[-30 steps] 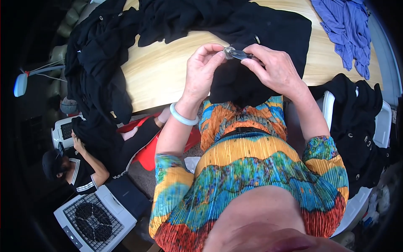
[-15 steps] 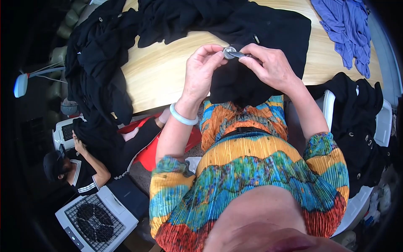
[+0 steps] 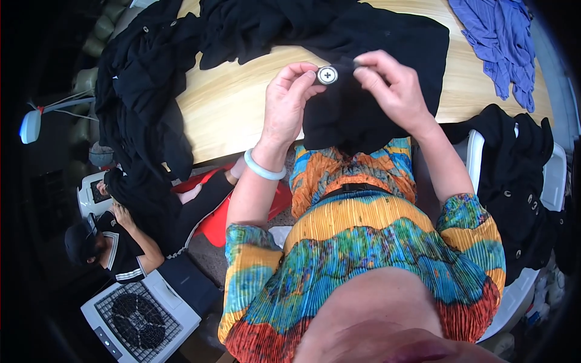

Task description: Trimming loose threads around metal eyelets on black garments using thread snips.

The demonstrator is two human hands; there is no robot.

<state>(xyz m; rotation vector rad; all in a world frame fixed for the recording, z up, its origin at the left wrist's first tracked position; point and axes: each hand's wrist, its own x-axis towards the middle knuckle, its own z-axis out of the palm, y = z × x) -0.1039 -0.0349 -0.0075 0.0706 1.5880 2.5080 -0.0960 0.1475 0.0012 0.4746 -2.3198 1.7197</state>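
My left hand (image 3: 290, 91) pinches a round pale button (image 3: 327, 75) with a dark rim and a dark cross of thread in its middle. The button lies against a black garment (image 3: 387, 42), part of which hangs over the table edge toward my lap. Just to the right, my right hand (image 3: 390, 88) is closed in a pinch, apart from the button. A dark blur shows at its fingertips against the black cloth, and I cannot make out what it is.
More black garments (image 3: 136, 85) with buttons cover the wooden table (image 3: 230, 103) at left. Purple cloth (image 3: 499, 48) lies far right. A white chair (image 3: 475, 160) bears black clothes. At left, a person in a dark cap (image 3: 82, 242) handles black cloth near a fan unit (image 3: 139, 320).
My right hand has drawn up and away from the button, and the dark pointed metal tool at its fingers no longer shows. The button now faces upward, its cross visible.
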